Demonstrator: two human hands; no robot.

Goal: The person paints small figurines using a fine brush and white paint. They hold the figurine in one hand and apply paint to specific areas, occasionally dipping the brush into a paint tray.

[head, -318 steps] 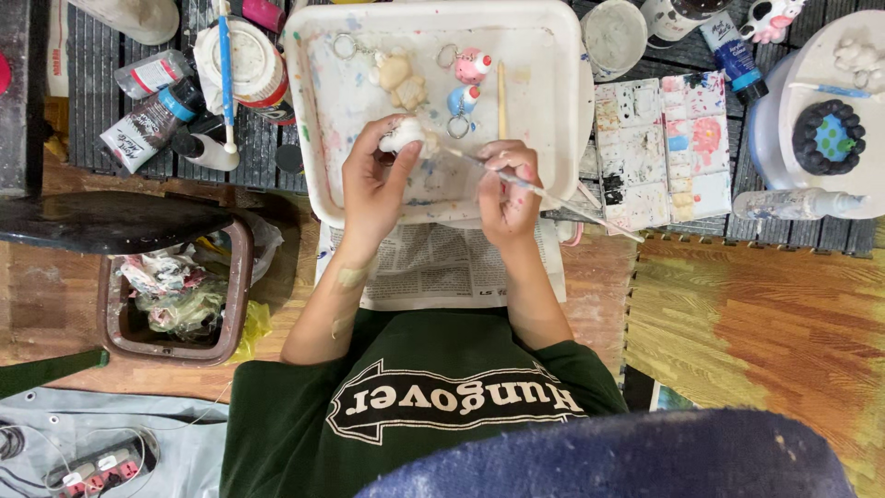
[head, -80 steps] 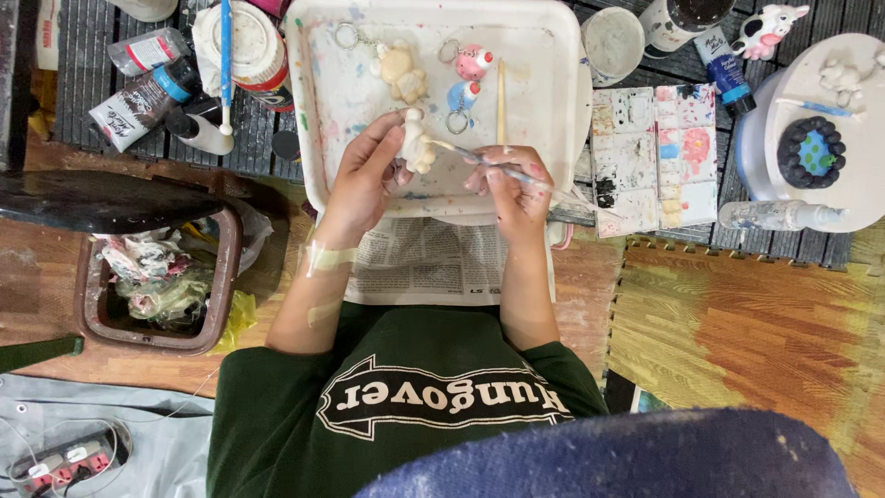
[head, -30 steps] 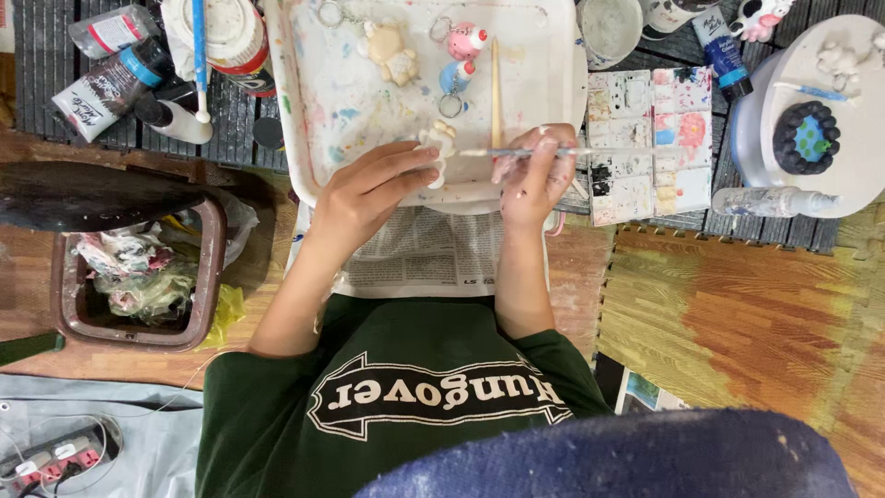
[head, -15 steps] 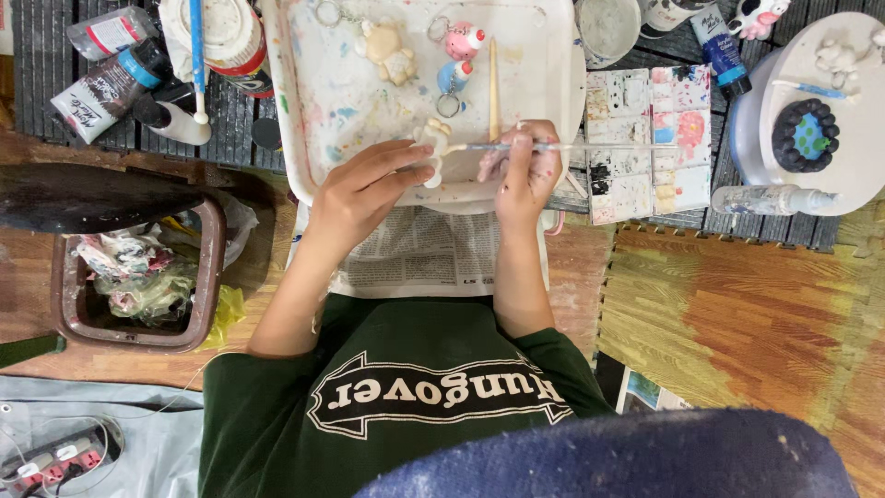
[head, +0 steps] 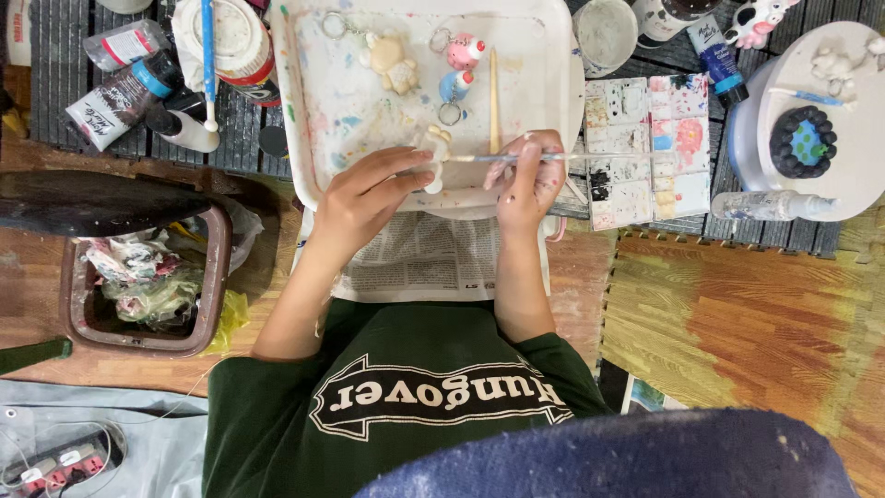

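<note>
the left hand (head: pixel 364 189) has its fingers closed round a small cream figurine (head: pixel 435 159), held over the near edge of the white tray (head: pixel 304 138) — the right hand (head: pixel 525 180) pinches a thin paintbrush (head: pixel 553 157), tip touching the figurine; newspaper (head: pixel 424 263) lies beneath.

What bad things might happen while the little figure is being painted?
The brush tip is at the small cream figure pinched in the left hand, so a slip might smear paint onto the fingers. The right hand hovers close to the palette and might bump wet paint.
</note>
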